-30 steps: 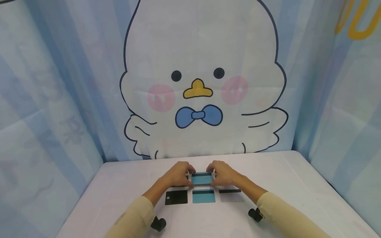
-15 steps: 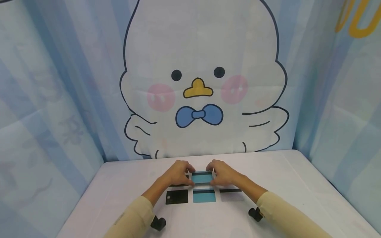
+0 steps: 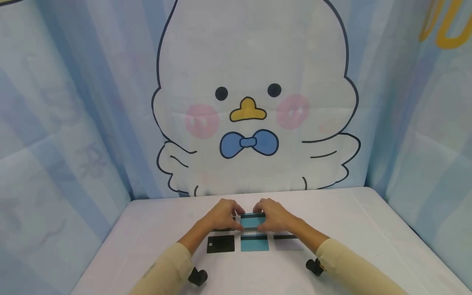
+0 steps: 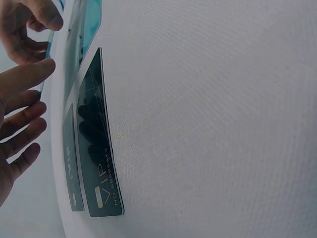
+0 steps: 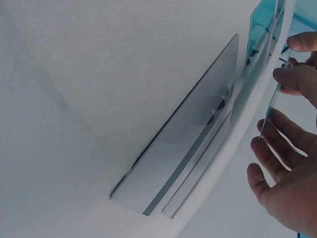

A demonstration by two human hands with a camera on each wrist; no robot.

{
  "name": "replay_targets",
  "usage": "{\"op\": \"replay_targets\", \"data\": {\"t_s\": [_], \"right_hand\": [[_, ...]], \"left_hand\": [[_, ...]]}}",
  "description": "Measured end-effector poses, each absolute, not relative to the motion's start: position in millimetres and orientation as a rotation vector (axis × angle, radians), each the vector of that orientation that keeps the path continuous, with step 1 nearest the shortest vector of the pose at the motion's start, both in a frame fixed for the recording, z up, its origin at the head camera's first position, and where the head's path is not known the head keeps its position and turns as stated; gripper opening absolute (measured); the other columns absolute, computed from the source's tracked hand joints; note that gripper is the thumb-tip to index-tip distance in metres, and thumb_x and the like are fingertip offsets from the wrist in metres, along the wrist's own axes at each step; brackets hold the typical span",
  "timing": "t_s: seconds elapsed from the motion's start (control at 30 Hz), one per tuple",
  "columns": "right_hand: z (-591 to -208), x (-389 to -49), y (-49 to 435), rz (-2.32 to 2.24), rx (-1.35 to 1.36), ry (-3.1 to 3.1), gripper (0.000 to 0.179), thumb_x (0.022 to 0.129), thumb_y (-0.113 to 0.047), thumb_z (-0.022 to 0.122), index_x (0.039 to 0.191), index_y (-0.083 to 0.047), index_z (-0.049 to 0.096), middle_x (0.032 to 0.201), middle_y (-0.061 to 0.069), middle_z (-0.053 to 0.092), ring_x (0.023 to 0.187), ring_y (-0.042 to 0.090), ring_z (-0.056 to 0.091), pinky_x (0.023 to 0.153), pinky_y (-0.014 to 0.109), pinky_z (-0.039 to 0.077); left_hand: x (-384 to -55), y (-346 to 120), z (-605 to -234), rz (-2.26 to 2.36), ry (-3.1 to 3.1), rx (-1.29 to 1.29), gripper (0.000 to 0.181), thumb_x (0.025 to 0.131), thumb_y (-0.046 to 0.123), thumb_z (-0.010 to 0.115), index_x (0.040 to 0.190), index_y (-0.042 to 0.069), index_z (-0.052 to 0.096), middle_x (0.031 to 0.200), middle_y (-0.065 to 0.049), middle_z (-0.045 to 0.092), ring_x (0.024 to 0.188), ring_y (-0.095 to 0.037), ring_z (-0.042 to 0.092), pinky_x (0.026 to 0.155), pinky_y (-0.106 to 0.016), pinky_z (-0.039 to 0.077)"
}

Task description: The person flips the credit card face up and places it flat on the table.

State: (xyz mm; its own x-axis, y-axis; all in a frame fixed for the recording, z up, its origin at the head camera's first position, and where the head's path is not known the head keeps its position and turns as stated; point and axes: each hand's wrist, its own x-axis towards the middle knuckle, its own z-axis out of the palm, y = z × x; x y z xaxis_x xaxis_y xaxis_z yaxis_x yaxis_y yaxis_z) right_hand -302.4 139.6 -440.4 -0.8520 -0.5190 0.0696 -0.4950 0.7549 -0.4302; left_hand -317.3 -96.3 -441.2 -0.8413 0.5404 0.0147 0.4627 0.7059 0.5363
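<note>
My left hand (image 3: 223,215) and right hand (image 3: 273,215) hold a blue card (image 3: 252,221) with a dark stripe between them, one at each short end. Left thumb and fingertips pinch its left end. In the right wrist view, the raised card (image 5: 274,94) is seen edge-on between my right thumb and fingers. Just in front, a matching blue card (image 3: 254,244) lies flat on the table. To its left is a black card (image 3: 220,243) marked VIP, to its right a silvery card (image 3: 287,243) with a dark stripe. My right forearm partly covers the silvery one.
Behind the front row, a second dark card (image 4: 73,163) lies near my left hand and another pale card (image 5: 198,168) near my right. The white table (image 3: 147,246) ends at a curtain (image 3: 247,172) printed with a cartoon bird. Black devices (image 3: 198,276) sit at my wrists.
The blue card stays held between both hands in about the same place. My right fingertips reach slightly further left over it. The head view has shifted a little.
</note>
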Motion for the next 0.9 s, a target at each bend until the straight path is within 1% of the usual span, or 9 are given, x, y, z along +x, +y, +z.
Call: {"op": "replay_targets", "data": {"t_s": [0.2,0.33,0.47,0.63,0.9], "right_hand": [[-441,-302,135,-0.671,-0.861,2.898,0.047,0.078,-0.024,0.088,0.119,-0.009,0.072,0.107,0.001,0.067,0.100,0.017,0.055,0.092,0.047,0.050],[-441,-301,133,-0.677,-0.894,2.892,0.046,0.079,-0.025,0.088,0.119,-0.009,0.072,0.108,0.002,0.068,0.100,0.018,0.055,0.094,0.049,0.049],[-442,-300,131,-0.656,-0.885,2.903,0.046,0.080,-0.027,0.088,0.120,-0.010,0.072,0.109,0.001,0.068,0.101,0.017,0.055,0.095,0.048,0.050],[-443,-300,129,-0.649,-0.870,2.911,0.047,0.081,-0.030,0.087,0.121,-0.011,0.072,0.111,0.000,0.068,0.103,0.017,0.055,0.096,0.048,0.051],[-444,-302,127,-0.669,-0.889,2.915,0.047,0.080,-0.037,0.088,0.117,-0.013,0.074,0.109,0.000,0.068,0.101,0.017,0.055,0.092,0.046,0.052]], "left_hand": [[-317,-94,-440,0.820,2.762,0.796,0.047,0.078,0.030,0.093,0.119,0.014,0.079,0.105,0.003,0.074,0.095,-0.018,0.064,0.075,-0.023,0.054],[-317,-94,-441,0.837,2.752,0.799,0.046,0.078,0.030,0.093,0.119,0.013,0.079,0.105,0.002,0.075,0.093,-0.016,0.064,0.074,-0.023,0.054],[-318,-92,-443,0.841,2.753,0.792,0.046,0.078,0.031,0.093,0.119,0.014,0.079,0.105,0.003,0.075,0.093,-0.014,0.063,0.074,-0.022,0.055],[-316,-92,-443,0.853,2.748,0.784,0.046,0.078,0.031,0.093,0.119,0.014,0.079,0.105,0.002,0.075,0.093,-0.014,0.064,0.073,-0.022,0.055],[-316,-93,-444,0.856,2.747,0.792,0.046,0.077,0.033,0.093,0.118,0.015,0.079,0.105,0.004,0.076,0.093,-0.013,0.065,0.074,-0.021,0.055]]}}
